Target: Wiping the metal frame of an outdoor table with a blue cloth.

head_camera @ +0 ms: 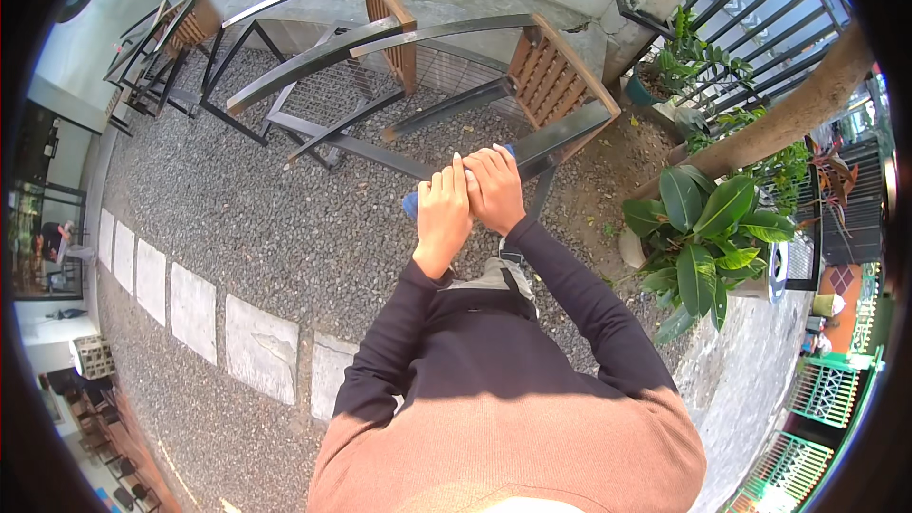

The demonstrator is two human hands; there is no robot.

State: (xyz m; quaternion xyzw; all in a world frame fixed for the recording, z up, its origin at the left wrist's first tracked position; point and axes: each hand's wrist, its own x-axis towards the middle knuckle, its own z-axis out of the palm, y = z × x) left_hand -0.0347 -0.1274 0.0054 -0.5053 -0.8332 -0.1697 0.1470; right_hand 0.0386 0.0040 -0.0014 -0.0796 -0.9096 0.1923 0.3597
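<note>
My left hand (445, 217) and my right hand (495, 189) are close together in front of me, fingers curled over a blue cloth (410, 205). Only small ends of the cloth show at either side; the rest is hidden under the hands. Beneath them runs the dark metal frame (563, 139) of a tipped piece of furniture with a slatted wooden top (552, 78). Whether the cloth is wrapped around the bar or just pressed on it, I cannot tell.
A second tipped wooden-topped piece (390, 35) and more metal frames (239, 96) stand on the gravel (285, 206). Concrete stepping slabs (260, 349) run at left. Potted plants (695, 228) and a leaning tree trunk (784, 103) are at right. A person (60, 242) appears far left.
</note>
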